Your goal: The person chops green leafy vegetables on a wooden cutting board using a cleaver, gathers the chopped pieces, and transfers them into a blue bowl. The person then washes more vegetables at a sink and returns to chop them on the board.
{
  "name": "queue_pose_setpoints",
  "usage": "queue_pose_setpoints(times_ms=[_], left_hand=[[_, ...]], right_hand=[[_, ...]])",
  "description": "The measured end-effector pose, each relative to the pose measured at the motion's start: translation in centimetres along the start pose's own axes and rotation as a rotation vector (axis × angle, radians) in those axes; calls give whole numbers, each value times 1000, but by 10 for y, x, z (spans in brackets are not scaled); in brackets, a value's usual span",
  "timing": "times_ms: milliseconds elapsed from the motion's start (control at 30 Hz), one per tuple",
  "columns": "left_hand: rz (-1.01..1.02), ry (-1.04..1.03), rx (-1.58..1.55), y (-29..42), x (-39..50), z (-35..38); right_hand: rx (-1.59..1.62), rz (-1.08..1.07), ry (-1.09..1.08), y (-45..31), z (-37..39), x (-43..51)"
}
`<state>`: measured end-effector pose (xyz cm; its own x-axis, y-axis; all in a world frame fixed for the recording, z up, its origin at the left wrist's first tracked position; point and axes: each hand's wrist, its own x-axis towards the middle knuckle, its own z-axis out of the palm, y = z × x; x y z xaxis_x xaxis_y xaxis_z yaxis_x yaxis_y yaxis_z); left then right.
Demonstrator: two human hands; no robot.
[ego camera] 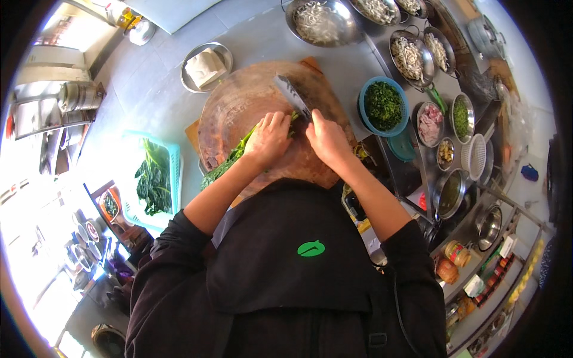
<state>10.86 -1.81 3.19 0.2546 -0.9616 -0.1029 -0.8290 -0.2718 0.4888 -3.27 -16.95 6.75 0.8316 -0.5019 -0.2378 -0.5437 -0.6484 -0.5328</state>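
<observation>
Leafy greens (230, 163) lie across a large round wooden chopping block (237, 100), their cut stem ends toward the block's middle. My left hand (269, 138) presses down on the stems, fingers bent over them. In my right hand (327, 138) is the handle of a kitchen knife (293, 95); its broad blade points away from me and to the left, just beyond the stem ends. The lower edge of the blade is partly hidden by the greens and my fingers. The leaves trail off the block's left side, beneath my left forearm.
A metal plate with a white block of food (205, 68) stands beyond the block. To the left is a turquoise basket (175, 179) of leafy greens. At right are a blue basket of chopped greens (383, 106), a bowl of raw meat (430, 124) and several pans of noodles (406, 58).
</observation>
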Motion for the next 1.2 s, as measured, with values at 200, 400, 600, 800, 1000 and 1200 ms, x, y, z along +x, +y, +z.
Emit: queue_pose_setpoints(times_ms=[200,400,600,800,1000,1200], left_hand=[[5,22,-3,-1,0,2],[15,35,-30,-2,-2,2],[5,64,-38,-1,-2,1],[-9,57,-27,1,-3,5],[112,234,-249,-16,-7,-13],[165,275,-335,-24,-6,2]], right_hand=[[-48,20,-32,-12,1,-3],[29,28,-38,-13,-2,-3],[72,35,-40,-7,-2,10],[153,19,33,-6,17,4],[75,46,-39,-18,-11,-18],[125,42,0,-8,6,-3]])
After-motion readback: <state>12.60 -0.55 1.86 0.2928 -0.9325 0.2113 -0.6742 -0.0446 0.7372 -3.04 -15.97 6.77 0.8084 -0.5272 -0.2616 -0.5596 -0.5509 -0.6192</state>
